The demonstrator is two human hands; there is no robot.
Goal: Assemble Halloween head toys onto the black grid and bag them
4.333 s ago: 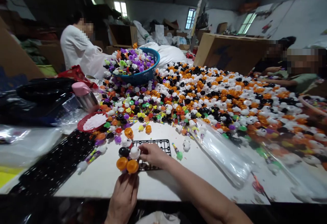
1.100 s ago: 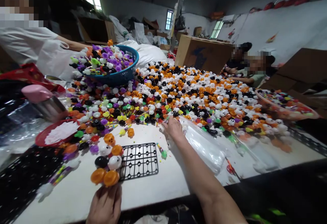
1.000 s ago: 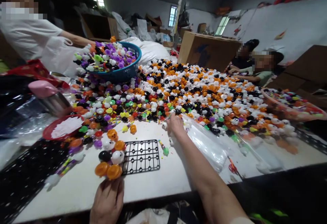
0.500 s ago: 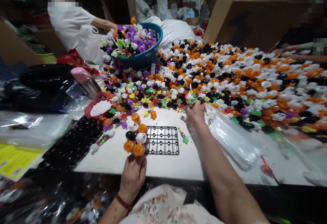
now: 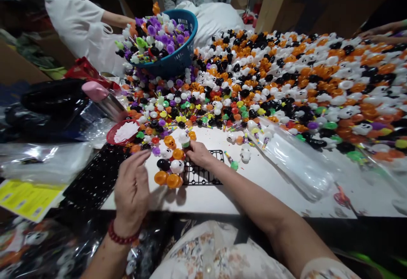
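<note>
A black plastic grid (image 5: 203,178) lies on the white table, and small pumpkin, ghost and black toy heads cluster over its left end. Pinched in my right hand (image 5: 199,155) is a white ghost toy (image 5: 183,138) with some green beneath it, at the far end of that cluster. My right forearm hides part of the grid. My left hand (image 5: 132,188) is raised left of the cluster, fingers stretched out, with nothing seen in it. Closest to me in the cluster are two orange pumpkin toys (image 5: 173,181). A green-ended candy tube (image 5: 234,165) and a white toy (image 5: 245,155) lie right of the grid.
A large heap of toys (image 5: 286,75) covers the table's far side. Behind it, a person in white reaches to a full blue basket (image 5: 187,54). Clear plastic bags (image 5: 295,164) lie right; a red dish (image 5: 111,137), a pink-lidded flask (image 5: 110,103) and black grids (image 5: 92,177) left.
My right hand has come from the heap's edge to the grid with the ghost toy. My left hand has left the near pumpkin toys, moving left and up. A white toy now lies right of the grid.
</note>
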